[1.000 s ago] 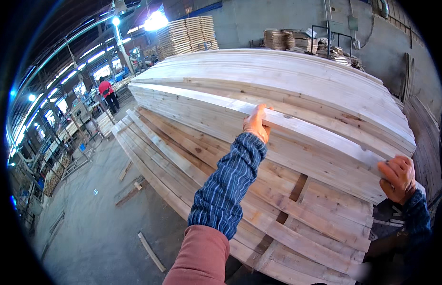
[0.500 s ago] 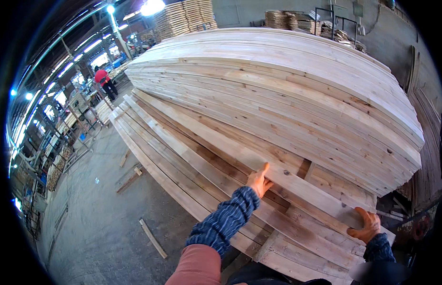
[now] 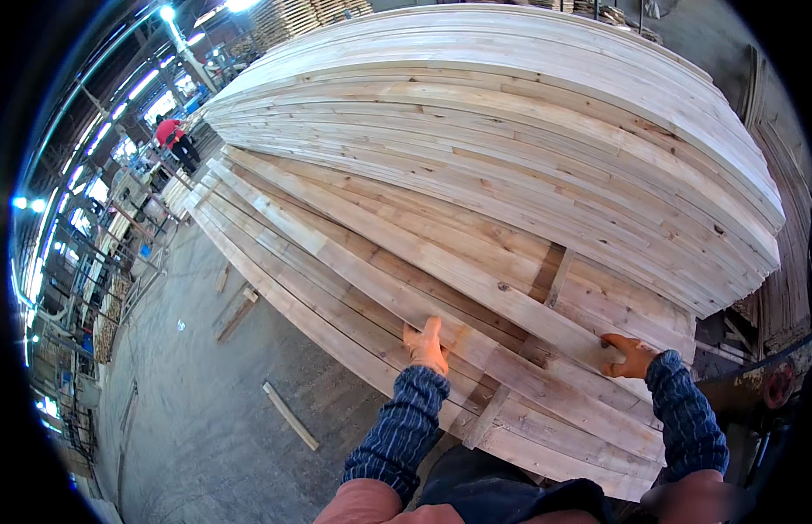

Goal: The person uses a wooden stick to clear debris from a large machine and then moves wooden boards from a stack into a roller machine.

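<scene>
Long pale boards lie side by side below a tall stack of planks (image 3: 511, 148). My left hand (image 3: 426, 347), in an orange glove, is at the near edge of one long board (image 3: 380, 295), its thumb and fingers apart. Further right, my right hand (image 3: 631, 356), gloved too, is open beside the near end of another board (image 3: 484, 278) that lies closer to the stack. Its fingers point left, with the thumb spread, and it grips nothing. Whether its fingertips touch the wood I cannot tell.
Short crosspieces (image 3: 559, 278) lie between the layers of boards. Loose wood strips (image 3: 290, 417) are on the concrete floor (image 3: 222, 437) to the left. A person in red (image 3: 172, 135) bends over at the far left. Machinery (image 3: 777, 384) stands at the right.
Both hands have come off the board nearer the stack. My left hand has moved left and nearer to another board; my right hand has drawn back and opened. The view has tilted down.
</scene>
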The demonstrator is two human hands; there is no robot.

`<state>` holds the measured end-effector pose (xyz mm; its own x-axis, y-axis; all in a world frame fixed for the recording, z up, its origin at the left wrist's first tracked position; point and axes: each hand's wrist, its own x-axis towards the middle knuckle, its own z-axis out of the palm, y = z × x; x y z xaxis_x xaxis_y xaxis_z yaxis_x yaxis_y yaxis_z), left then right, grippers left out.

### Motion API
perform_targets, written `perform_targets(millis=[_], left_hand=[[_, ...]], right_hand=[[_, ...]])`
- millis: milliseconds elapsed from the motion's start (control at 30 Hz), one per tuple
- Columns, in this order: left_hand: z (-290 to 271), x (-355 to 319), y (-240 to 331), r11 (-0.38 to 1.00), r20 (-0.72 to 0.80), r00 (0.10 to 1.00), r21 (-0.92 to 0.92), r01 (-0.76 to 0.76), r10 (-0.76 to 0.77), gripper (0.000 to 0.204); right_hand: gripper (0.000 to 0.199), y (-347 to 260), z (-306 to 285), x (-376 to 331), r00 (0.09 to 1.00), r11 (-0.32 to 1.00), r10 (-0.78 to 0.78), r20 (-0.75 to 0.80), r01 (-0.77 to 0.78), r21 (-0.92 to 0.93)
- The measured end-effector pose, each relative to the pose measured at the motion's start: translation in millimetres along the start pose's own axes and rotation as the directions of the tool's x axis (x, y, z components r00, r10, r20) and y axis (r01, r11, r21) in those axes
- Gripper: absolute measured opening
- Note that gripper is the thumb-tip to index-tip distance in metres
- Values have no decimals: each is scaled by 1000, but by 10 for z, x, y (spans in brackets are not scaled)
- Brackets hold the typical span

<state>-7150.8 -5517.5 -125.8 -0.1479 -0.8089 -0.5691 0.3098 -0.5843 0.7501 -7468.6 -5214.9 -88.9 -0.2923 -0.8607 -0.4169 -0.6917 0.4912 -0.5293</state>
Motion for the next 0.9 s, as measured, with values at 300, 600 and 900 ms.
perform_targets(millis=[300, 600, 900], left_hand=[[-22, 13, 47, 825, -56, 920, 465, -321, 389, 77], [146, 50, -74, 735, -13, 954, 642, -221, 299, 100], [-222, -328, 86, 136, 473, 613, 712, -689, 633, 94]], right_hand=[[67, -764, 99, -444, 993, 993, 115, 0, -115, 29], [111, -1445, 362, -79, 996, 983, -82, 24, 84, -165], [110, -2184, 641, 622, 993, 938, -101, -68, 72, -340]])
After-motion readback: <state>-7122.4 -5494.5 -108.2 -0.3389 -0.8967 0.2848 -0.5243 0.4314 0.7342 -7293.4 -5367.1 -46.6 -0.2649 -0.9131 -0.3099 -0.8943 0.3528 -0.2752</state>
